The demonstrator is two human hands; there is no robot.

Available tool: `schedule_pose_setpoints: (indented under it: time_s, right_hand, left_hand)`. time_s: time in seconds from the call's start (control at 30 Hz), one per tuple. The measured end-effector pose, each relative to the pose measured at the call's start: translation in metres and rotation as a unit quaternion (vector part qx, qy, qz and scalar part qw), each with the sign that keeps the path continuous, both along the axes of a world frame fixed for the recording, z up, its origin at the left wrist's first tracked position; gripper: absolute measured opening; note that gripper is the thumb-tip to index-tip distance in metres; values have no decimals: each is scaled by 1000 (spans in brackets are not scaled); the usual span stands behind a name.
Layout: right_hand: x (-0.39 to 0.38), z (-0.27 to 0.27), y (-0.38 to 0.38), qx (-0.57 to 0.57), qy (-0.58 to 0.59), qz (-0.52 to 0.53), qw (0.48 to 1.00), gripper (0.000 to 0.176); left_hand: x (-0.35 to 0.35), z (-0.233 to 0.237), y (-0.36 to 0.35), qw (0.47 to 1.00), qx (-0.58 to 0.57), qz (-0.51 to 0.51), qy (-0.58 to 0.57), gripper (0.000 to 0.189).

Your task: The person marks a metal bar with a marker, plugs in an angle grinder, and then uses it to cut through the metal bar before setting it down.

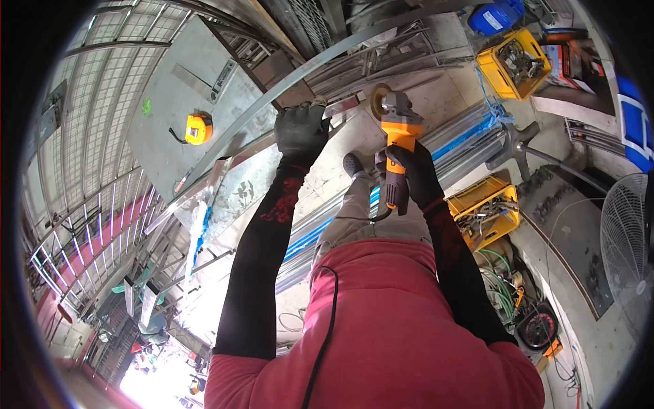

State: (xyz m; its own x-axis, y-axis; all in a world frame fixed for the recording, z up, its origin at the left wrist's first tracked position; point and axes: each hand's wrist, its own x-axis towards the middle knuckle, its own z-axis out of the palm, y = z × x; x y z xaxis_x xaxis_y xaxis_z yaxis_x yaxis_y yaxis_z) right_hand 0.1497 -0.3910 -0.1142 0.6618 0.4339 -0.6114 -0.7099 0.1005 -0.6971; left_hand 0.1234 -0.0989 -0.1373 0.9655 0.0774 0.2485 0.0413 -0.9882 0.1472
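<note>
My right hand [415,172], in a black glove, is wrapped round the body of a yellow and grey angle grinder [400,133]. The grinder points away from me, its disc [379,102] at the far end and its cord trailing from the near end. My left hand [300,128], also gloved in black, is closed over a metal tube [343,106] at the table edge; its fingertips are partly hidden. Just beyond it runs a long metal bar [255,103], curved in this view. On the grey metal table [160,92] lies a yellow tape measure [199,128].
Long metal tubes [470,140] lie on the floor under the grinder. Yellow crates [507,88] of metal parts stand to the right, near a blue container [496,17]. A fan [623,249] stands at the right edge. Hoses and cables [501,283] lie below it.
</note>
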Motion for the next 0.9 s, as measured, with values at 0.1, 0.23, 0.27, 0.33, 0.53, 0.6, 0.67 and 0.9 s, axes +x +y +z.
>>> schedule_pose_setpoints:
  time_s: [0.1, 0.23, 0.27, 0.33, 0.53, 0.6, 0.67, 0.9]
  right_hand:
    - [10, -8, 10, 16, -33, -16, 999, 27]
    - [26, -3, 14, 32, -11, 19, 999, 28]
    - [29, 1, 15, 41, -6, 32, 999, 28]
    - [31, 5, 16, 39, -7, 37, 999, 28]
    - [14, -3, 7, 12, -11, 32, 999, 28]
    - [7, -6, 1, -3, -6, 13, 1000, 29]
    - [4, -8, -10, -15, -24, 23, 999, 30]
    - [-10, 10, -17, -20, -43, 51, 998, 29]
  left_hand:
    - [0, -2, 2, 1000, -4, 0, 11, 43]
    - [0, -4, 3, 1000, -11, -9, -4, 44]
    - [0, -5, 3, 1000, -9, -12, -14, 45]
    - [0, -1, 1, 1000, -13, -10, -11, 44]
    - [2, -1, 2, 999, -5, -11, -32, 43]
    - [5, 1, 4, 1000, -9, -9, -28, 42]
    - [10, 8, 10, 994, -80, -9, 72, 36]
    - [26, 35, 14, 967, -151, 20, 204, 49]
